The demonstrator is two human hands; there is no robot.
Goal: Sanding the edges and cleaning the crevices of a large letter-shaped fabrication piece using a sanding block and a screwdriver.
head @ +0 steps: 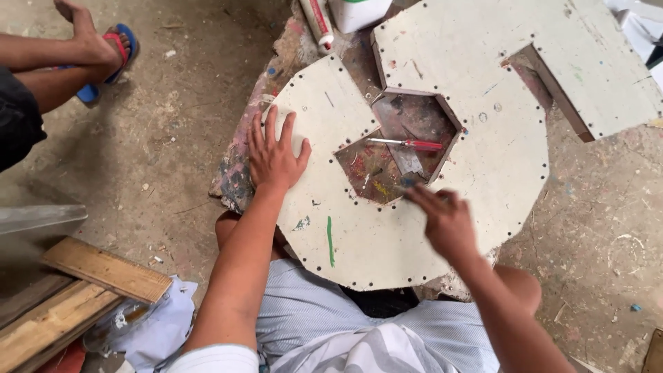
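We pressed our left hand (275, 155), fingers wide, flat on one white board (359, 235). Our blurry right hand (445, 220) pinched one small tool (407, 185) near one red screwdriver (407, 144).

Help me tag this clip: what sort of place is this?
Probably an informal floor-level workshop: a cut white board on a paint-stained block, wood planks, and a dusty, chip-strewn floor.

Soft even daylight, motion-blurred right hand (447, 220)

Paint-stained block (238, 173) on dusty floor (159, 138), pale round cut-out board (387, 235) on it, red-handled screwdriver (407, 144) in its opening
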